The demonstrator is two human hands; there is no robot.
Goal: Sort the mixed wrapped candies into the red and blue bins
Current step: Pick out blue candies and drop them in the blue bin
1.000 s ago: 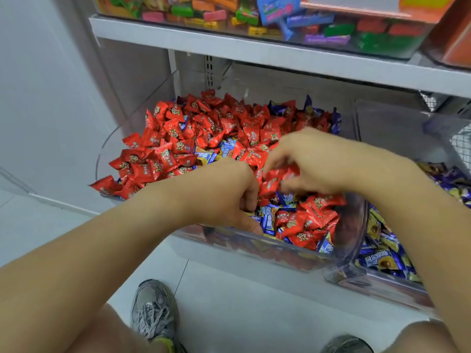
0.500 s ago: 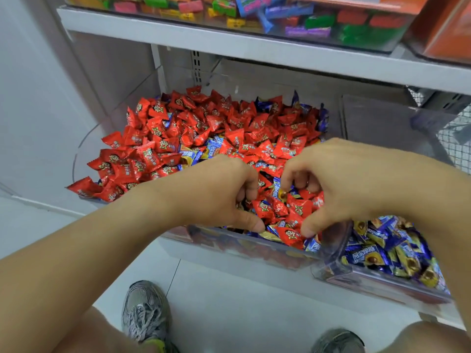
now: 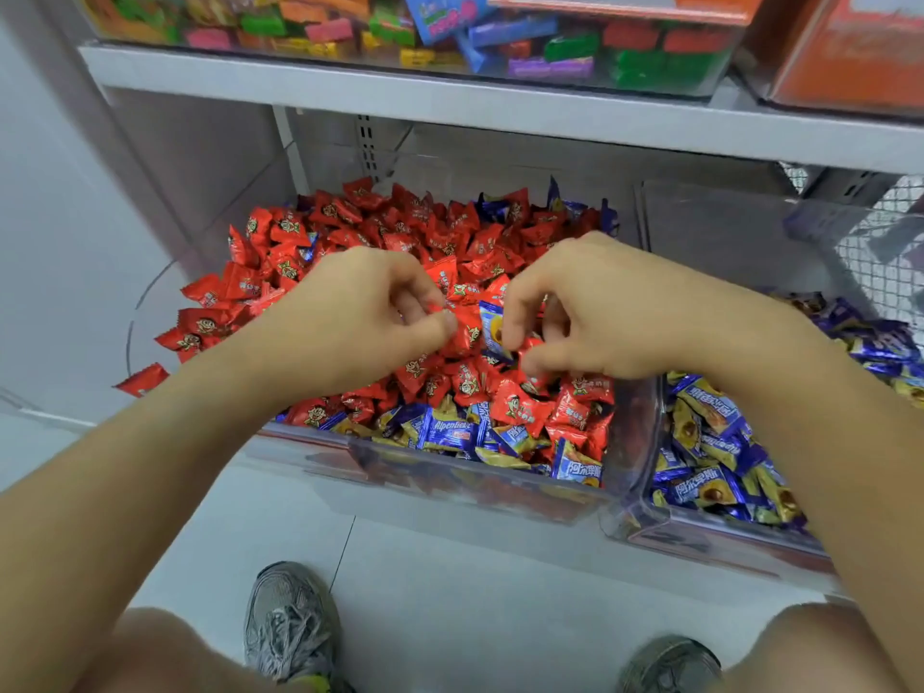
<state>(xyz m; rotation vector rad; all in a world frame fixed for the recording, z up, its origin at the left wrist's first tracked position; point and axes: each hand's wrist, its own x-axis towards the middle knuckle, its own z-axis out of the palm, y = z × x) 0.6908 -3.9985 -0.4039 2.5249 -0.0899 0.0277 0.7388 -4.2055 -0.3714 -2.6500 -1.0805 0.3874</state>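
Observation:
A clear bin on the lower shelf holds a heap of red wrapped candies with blue-and-gold ones mixed in along its front. Both hands are over the middle of that heap. My left hand has its fingers curled, with thumb and fingertips pinching a red candy. My right hand is curled too, and its fingertips pinch a blue candy standing on edge. To the right, a second clear bin holds blue-and-gold candies.
A white shelf board hangs just above the bins, carrying a clear box of colourful sweets and an orange box. A wire mesh basket stands at the far right. My two shoes are on the grey floor below.
Both hands have lifted from the front of the red heap toward its middle. The right hand now pinches a blue candy. The camera has tilted, showing more of the front.

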